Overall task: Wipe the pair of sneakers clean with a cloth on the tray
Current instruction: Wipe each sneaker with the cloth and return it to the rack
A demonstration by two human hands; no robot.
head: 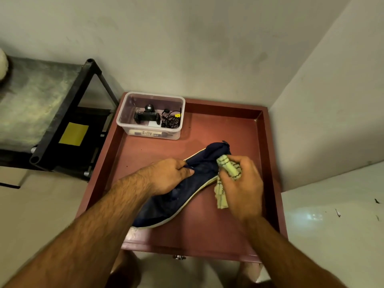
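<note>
A navy sneaker (187, 190) lies on its side in the middle of the red tray (268, 142), toe near-left and heel far-right, so the pale sole edge faces the wiping hand. The left hand (170, 175) curls its fingers over the upper, pinning the shoe so it will not slide. The right hand (243, 183) grips a bunched cloth (228, 169) against the heel side, likely mid-wipe. A clear box (150, 115) of gadgets sits at the tray's far-left corner, out of the way. No second sneaker is visible.
</note>
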